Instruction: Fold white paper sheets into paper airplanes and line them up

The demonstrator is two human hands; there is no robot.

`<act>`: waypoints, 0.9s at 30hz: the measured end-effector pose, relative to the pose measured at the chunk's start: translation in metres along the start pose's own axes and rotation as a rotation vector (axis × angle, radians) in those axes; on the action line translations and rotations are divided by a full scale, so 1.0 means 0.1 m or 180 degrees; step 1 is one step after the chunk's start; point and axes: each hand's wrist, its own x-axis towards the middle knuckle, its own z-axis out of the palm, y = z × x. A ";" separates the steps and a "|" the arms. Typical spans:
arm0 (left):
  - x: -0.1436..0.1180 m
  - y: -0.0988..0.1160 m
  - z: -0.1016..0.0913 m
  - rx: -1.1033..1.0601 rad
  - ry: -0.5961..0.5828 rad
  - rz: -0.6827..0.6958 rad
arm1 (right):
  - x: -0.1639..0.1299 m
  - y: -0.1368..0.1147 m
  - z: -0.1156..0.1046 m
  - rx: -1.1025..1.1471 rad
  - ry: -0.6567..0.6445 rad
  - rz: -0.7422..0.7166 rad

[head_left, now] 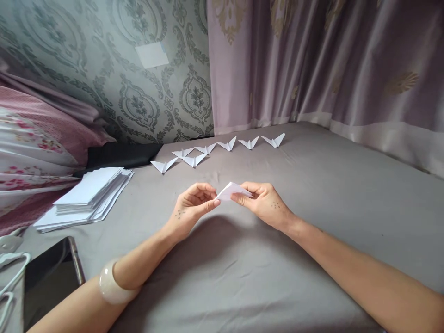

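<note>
A small folded white paper (pixel 229 190) is held up above the grey sheet, its peak pointing upward. My left hand (pixel 194 203) pinches its left corner between thumb and fingers. On the other side, my right hand (pixel 265 201) grips the right part, thumb in front and fingers behind. Beyond my hands stand several finished-looking white paper planes in two loose rows, among them a winged one (pixel 227 144) in the middle and another (pixel 274 140) at the right end. A pale bangle (pixel 114 284) circles my left wrist.
To the left lies a stack of white paper (pixel 88 189) beside a black flat item (pixel 121 156). A dark tablet or phone (pixel 52 282) and a white cable (pixel 14 277) lie near left. Behind are a patterned wall (pixel 156 92) and a mauve curtain (pixel 270 69).
</note>
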 end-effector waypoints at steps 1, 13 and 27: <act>0.00 0.00 0.00 -0.0116 -0.0026 -0.0108 | 0.00 -0.01 0.00 0.0045 0.0004 -0.0044; 0.01 0.01 0.02 -0.0258 -0.0484 -0.0834 | -0.03 0.01 0.02 0.0120 0.0112 -0.0409; -0.01 0.00 0.03 -0.0194 -0.0451 -0.0749 | -0.04 0.00 0.04 0.0017 0.0249 -0.0182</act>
